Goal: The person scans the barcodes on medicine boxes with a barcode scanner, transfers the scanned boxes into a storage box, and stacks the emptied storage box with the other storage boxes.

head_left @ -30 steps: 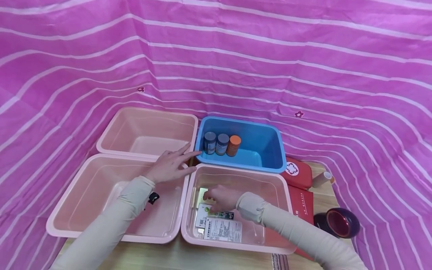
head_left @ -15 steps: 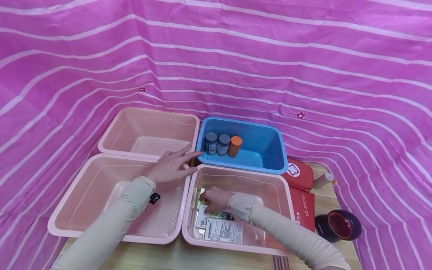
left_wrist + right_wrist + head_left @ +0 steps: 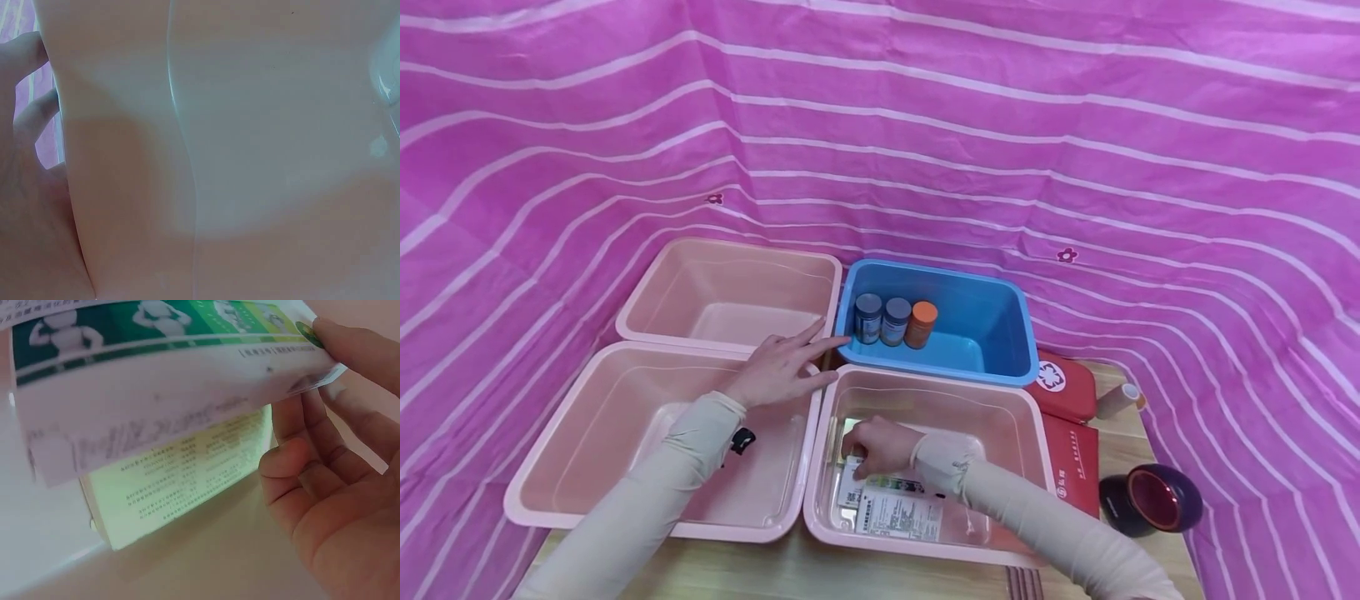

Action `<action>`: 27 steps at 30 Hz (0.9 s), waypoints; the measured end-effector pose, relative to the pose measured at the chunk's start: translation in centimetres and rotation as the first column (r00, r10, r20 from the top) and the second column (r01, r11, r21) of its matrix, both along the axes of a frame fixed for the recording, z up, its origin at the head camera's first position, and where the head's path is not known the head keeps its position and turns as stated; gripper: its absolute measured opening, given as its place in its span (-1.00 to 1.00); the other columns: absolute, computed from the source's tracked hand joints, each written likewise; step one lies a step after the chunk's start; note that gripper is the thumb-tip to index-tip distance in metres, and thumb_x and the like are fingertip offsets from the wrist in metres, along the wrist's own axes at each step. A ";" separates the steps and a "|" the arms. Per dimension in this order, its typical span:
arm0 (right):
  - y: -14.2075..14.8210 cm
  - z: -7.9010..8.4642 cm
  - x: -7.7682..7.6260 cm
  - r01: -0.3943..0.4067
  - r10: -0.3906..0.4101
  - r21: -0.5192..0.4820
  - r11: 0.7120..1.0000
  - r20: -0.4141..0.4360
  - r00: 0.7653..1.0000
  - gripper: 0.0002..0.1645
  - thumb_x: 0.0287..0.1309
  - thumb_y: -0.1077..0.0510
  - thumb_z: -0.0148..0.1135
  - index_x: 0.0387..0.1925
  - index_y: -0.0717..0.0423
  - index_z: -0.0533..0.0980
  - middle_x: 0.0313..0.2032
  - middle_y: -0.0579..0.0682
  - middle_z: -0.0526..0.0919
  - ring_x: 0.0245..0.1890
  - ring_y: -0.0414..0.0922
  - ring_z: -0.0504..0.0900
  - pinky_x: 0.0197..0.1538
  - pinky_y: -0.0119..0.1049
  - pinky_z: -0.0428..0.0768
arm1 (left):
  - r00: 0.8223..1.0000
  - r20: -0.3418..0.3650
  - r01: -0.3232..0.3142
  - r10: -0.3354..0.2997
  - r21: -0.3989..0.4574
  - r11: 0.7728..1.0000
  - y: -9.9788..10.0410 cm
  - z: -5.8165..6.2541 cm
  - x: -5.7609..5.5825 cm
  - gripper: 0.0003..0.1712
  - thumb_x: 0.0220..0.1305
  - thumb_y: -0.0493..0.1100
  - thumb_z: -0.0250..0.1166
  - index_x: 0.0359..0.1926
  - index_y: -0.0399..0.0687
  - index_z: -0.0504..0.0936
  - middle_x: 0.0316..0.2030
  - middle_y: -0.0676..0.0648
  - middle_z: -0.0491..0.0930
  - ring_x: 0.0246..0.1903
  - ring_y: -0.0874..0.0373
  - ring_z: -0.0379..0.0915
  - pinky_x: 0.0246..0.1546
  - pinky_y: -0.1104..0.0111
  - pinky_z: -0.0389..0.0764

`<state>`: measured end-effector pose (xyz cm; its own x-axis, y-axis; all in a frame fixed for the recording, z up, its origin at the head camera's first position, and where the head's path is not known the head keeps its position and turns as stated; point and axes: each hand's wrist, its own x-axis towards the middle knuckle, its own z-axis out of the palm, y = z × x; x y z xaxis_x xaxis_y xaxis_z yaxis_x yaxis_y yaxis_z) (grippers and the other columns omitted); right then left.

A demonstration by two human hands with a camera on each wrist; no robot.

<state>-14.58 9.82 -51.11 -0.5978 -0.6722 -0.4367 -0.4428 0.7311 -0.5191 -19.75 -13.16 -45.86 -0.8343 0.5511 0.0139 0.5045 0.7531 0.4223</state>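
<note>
My right hand (image 3: 883, 446) reaches down into the front right pink bin (image 3: 1037, 475). It pinches the edge of a white medicine box (image 3: 125, 412) with a green strip of small figures; in the right wrist view the box is tilted above a pale green box (image 3: 181, 487) covered in fine print. Another white box (image 3: 898, 515) with dense text lies near the front of this bin. My left hand (image 3: 778, 371) rests over the rims where the bins meet, fingers straight and spread. The left wrist view shows part of this hand (image 3: 25, 181) at a pink bin's wall.
Behind stands a blue bin (image 3: 992, 375) holding two dark-lidded jars (image 3: 882, 321) and an orange one (image 3: 921, 325). Two more pink bins (image 3: 655, 337) are at left. To the right are a red case (image 3: 1067, 387), a red box (image 3: 1072, 458), a white cylinder (image 3: 1116, 400) and a dark rounded object (image 3: 1153, 500).
My right hand has moved slightly left and down, and its fingers have taken hold of the white medicine box's edge. The left hand stays in place.
</note>
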 end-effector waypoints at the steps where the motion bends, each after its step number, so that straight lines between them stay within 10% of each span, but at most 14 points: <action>1: 0.1 0.3 0.0 0.006 -0.006 -0.005 1.000 0.004 1.000 -0.62 0.06 0.11 0.58 -0.04 -0.08 0.73 -0.48 -0.29 0.60 -0.43 -0.34 0.53 -0.23 -0.49 0.50 | 1.000 0.005 -0.002 0.002 0.000 1.000 0.0 0.0 0.0 -0.22 0.38 0.38 0.17 0.56 0.50 0.23 0.63 -0.15 0.00 0.46 -0.21 0.29 0.29 -0.09 0.38; 27: 7.2 10.6 0.3 0.099 -0.131 -0.278 0.956 -0.101 0.986 -0.62 0.16 0.18 0.48 0.01 0.03 0.59 -0.16 -0.13 0.69 -0.17 -0.17 0.64 -0.13 -0.35 0.69 | 1.000 0.011 -0.012 0.012 0.002 1.000 0.0 0.1 0.2 -0.21 0.38 0.38 0.18 0.56 0.45 0.25 0.62 -0.21 0.00 0.43 -0.25 0.33 0.32 -0.13 0.34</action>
<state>-14.31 17.05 -40.56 -0.7141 -0.6791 -0.1700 -0.4337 0.6198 -0.6540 -19.55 -13.13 -45.80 -0.8408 0.5414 0.0058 0.4910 0.7579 0.4295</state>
